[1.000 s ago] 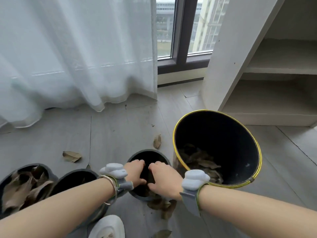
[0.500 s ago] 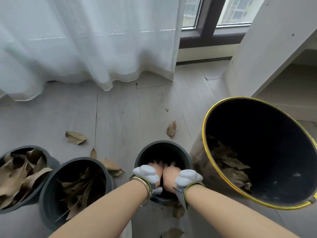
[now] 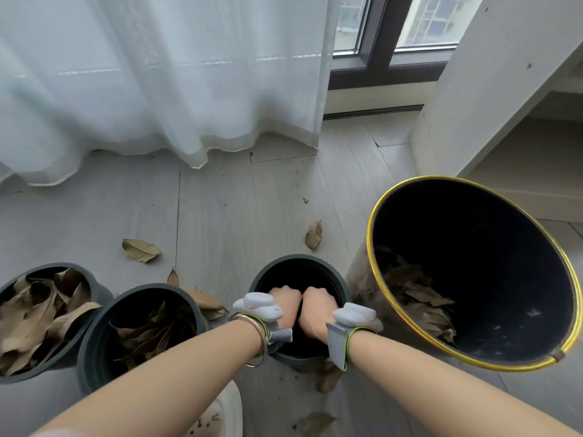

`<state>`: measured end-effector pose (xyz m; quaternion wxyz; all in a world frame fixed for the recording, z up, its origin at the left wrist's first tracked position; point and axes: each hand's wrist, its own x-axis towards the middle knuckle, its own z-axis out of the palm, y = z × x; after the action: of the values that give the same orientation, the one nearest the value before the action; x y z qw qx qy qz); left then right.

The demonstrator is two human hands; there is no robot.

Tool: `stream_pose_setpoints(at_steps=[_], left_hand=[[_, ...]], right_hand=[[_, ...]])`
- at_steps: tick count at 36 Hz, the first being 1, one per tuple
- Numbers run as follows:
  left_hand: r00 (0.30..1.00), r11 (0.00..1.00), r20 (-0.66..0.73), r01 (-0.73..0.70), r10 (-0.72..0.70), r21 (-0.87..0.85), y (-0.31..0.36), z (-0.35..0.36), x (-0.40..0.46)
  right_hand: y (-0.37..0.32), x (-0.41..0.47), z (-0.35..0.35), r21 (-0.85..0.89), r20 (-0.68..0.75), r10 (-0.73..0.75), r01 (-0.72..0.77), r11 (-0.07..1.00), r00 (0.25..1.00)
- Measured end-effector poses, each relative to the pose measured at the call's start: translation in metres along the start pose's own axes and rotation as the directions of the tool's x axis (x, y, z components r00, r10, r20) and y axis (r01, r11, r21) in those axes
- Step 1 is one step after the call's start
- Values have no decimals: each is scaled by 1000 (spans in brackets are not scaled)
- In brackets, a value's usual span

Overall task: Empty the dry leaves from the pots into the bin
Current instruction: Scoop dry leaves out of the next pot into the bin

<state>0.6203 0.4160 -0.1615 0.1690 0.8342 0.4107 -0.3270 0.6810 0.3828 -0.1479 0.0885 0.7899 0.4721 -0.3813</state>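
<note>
Three dark grey pots stand in a row on the floor. The left pot [image 3: 63,267] and the middle pot [image 3: 148,287] hold dry brown leaves [image 3: 148,332]. My left hand [image 3: 285,302] and my right hand [image 3: 317,307] reach side by side down into the right pot [image 3: 299,258]. Their knuckles show, but the fingers bend down into the dark inside, so what they hold is hidden. Right of that pot stands the black bin [image 3: 375,216] with a gold rim, tilted toward me, with dry leaves [image 3: 416,294] lying in it.
Loose leaves lie on the grey floor [image 3: 220,216], one [image 3: 140,250] behind the pots and one [image 3: 314,235] near the bin. A white curtain [image 3: 157,74] hangs behind. A white shelf unit [image 3: 489,89] rises at the right. A white shoe [image 3: 227,414] shows at the bottom.
Both hands went from the right pot's rim down into it and came together. The view dropped lower and closer, bringing the left pots and the bin more fully into sight.
</note>
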Motion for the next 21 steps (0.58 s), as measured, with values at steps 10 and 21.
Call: stream_pose_setpoints(at_steps=[10, 21], left_hand=[[970, 975, -216, -152, 115, -163, -22, -37, -45], [915, 907, -381, -266, 131, -326, -29, -93, -110]], right_hand=[[9, -42, -26, 203, -171, -45, 80, 976, 984], [26, -101, -82, 499, -406, -116, 327, 802, 906]])
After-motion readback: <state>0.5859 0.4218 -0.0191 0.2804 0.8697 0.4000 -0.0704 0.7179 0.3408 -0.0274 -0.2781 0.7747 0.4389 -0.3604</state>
